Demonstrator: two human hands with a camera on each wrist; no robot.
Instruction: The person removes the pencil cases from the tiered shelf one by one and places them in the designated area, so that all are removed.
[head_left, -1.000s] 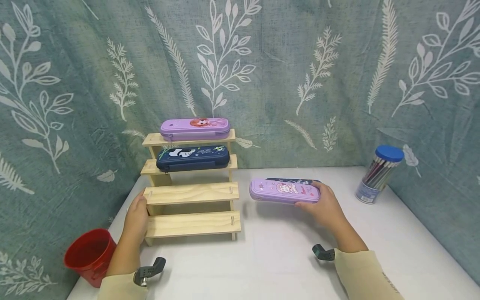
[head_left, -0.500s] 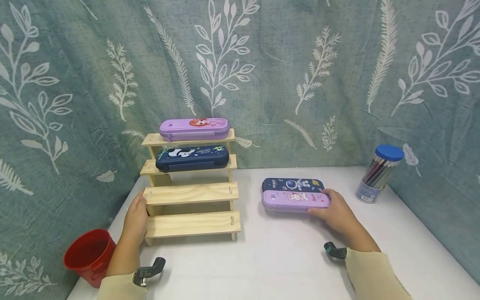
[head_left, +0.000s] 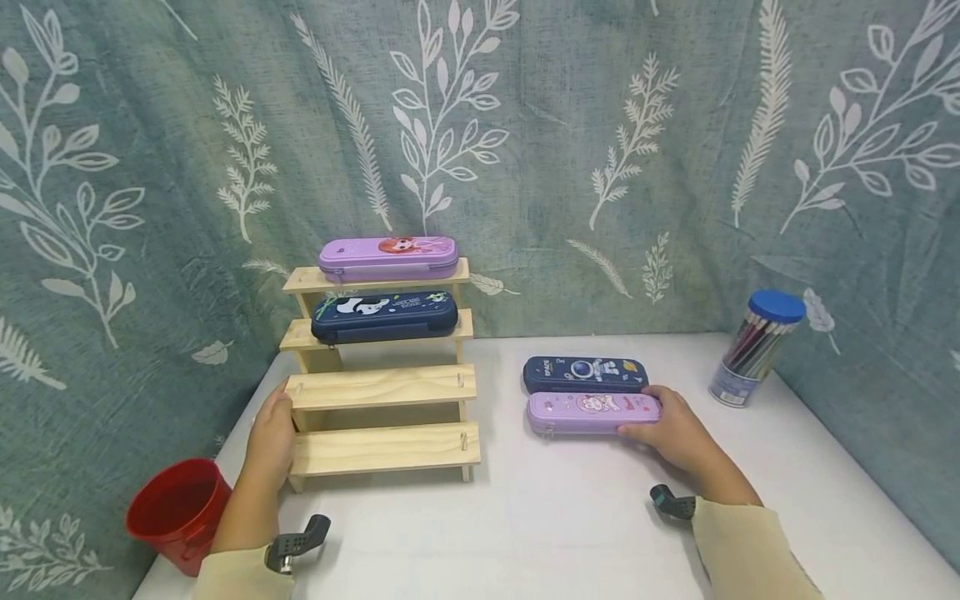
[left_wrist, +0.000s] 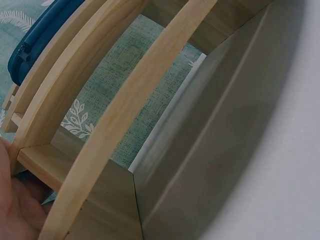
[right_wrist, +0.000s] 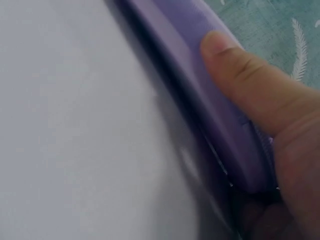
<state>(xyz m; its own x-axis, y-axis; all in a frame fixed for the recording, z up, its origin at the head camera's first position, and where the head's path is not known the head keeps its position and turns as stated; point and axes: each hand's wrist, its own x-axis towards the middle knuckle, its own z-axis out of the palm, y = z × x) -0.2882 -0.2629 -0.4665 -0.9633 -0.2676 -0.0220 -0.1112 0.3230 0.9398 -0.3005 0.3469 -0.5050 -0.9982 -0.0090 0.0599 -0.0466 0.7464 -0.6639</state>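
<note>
Lower right, a lilac case (head_left: 577,414) was pinched by the right hand (head_left: 676,430), a rack (head_left: 382,388) (centre-left) by the left hand (head_left: 271,437).

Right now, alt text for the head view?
A person's right grip holds the right end of a purple pencil case in front of a navy space case. The left grip holds a four-step wooden rack bearing a lilac case on top, a panda case below. Red bucket left, pencil tub right.
</note>
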